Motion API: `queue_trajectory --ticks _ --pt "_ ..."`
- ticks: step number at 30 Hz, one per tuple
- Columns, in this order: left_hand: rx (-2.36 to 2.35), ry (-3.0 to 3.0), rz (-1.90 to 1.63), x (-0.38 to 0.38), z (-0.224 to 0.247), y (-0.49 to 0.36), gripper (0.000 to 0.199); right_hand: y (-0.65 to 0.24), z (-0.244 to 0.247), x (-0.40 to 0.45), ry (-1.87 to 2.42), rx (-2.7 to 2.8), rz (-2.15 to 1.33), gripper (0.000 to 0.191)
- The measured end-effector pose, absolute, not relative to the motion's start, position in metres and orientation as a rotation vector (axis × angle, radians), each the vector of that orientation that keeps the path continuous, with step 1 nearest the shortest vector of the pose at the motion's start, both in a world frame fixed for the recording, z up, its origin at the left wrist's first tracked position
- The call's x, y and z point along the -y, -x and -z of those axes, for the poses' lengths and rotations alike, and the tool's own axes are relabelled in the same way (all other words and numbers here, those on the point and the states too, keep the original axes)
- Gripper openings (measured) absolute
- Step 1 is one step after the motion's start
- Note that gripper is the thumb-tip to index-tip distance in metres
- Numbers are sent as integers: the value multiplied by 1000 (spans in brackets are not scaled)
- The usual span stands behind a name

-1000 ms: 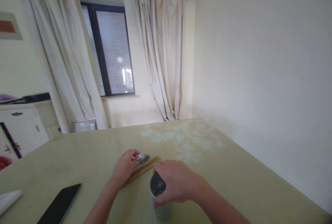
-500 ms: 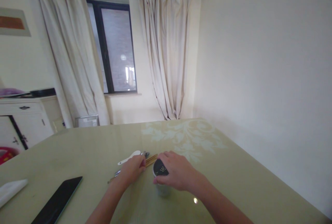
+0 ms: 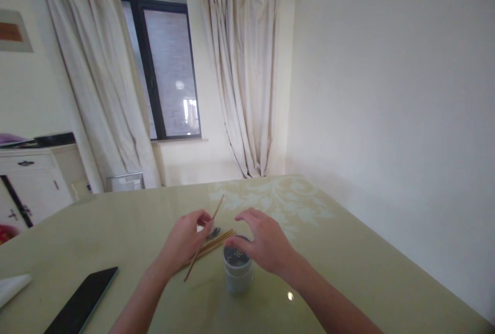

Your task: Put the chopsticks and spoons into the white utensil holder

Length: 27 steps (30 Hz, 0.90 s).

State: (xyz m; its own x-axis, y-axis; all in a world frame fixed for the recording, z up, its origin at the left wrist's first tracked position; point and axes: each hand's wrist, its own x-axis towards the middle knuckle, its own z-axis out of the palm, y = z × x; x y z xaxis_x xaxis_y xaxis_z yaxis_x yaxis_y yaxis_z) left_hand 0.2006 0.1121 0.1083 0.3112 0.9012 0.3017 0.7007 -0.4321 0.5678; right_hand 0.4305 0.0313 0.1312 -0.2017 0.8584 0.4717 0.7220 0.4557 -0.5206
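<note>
A thin wooden stick (image 3: 218, 207), likely a chopstick, slants up out of my left hand (image 3: 187, 238), pinched between thumb and fingers. More sticks (image 3: 217, 241) lie on the table under and beside that hand, with a metal utensil (image 3: 214, 232) just behind them. My right hand (image 3: 263, 241) has its fingers spread above the right side of a round grey container (image 3: 237, 272). That container stands upright and has a dark top with small pale dots. Nothing is held in my right hand.
The pale green table (image 3: 325, 282) carries a black tablet-like slab (image 3: 83, 300) and a white item (image 3: 13, 287) at the left. Behind are a white cabinet (image 3: 36, 174), curtains (image 3: 247, 66) and a window. A wall runs along the right.
My left hand has lifted a stick from the table, and it is now tilted in the fingers. My right hand has loosened from the container's top, its fingers now spread.
</note>
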Motion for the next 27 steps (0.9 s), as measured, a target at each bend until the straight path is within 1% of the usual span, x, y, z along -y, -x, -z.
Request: queue_trajectory --ticks 2,5,9,12,15,18,21,24,27 --pt "-1245 -2156 -1098 -94 -135 -207 29 -431 -141 -29 1183 1800 -342 39" --pt "-949 -2133 -1220 -65 -158 -225 25 -427 -152 -25 961 1606 -514 26" --pt "-822 -2148 -1230 -44 -163 -240 22 -421 -162 -17 804 1461 -655 21" --pt "-891 -2152 -1255 -53 -158 -237 29 -427 -171 -13 761 1381 -646 22" --pt "-1093 -2160 -1184 -81 -139 -227 36 -444 -182 -12 791 1322 -534 25" --pt "-1302 -2209 -918 -114 -103 -217 28 -462 -185 -16 887 1333 -425 26" --pt "-1456 -2248 -697 -136 -60 -208 21 -469 -180 -23 995 1409 -413 27" --pt "-1539 -2285 -564 -145 -29 -201 13 -465 -168 -32 1072 1527 -491 20" --pt "-1571 -2315 -493 -147 -17 -197 11 -458 -158 -40 1163 1646 -548 10"
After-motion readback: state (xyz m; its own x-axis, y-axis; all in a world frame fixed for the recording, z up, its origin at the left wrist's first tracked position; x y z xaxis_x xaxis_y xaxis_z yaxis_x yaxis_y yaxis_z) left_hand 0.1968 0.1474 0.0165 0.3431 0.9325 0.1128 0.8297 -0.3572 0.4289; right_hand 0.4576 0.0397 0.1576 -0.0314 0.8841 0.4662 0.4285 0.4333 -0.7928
